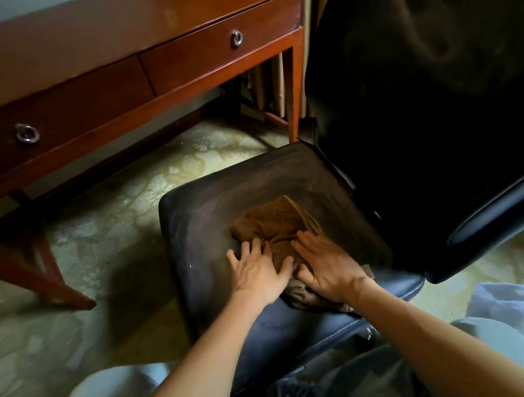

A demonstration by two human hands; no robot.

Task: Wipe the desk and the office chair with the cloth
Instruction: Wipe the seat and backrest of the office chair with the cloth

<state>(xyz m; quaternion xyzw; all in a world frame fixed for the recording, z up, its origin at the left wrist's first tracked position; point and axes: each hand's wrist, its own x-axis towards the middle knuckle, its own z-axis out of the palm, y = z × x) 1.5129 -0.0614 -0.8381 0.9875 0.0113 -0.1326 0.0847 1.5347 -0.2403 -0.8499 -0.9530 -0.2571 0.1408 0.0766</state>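
Your left hand [258, 269] and right hand [326, 266] lie side by side on the cloth [273, 226], which is bunched on the seat [209, 200] of the office chair. Both hands are flat, with the fingers straight and spread. Neither hand grips the fabric; both press it down onto the seat.

Note the relation that governs the next stroke:
- The long axis of the cloth runs from the near edge of the seat, under your right wrist, away from you toward the middle of the seat.
- Most of the cloth lies just beyond your fingertips. A smaller tail lies behind the palms.
- The right hand rests fully on the cloth. The left hand covers it with the thumb and inner fingers only; its outer fingers touch bare seat.

In my judgement, a push forward would bunch the cloth ahead of the hands. The bare seat lies to the left and beyond, toward the backrest [420, 84]. The armrest [498, 215] stands to the right, apart from the cloth. The desk [108, 36] stands well beyond the chair, out of reach of both hands
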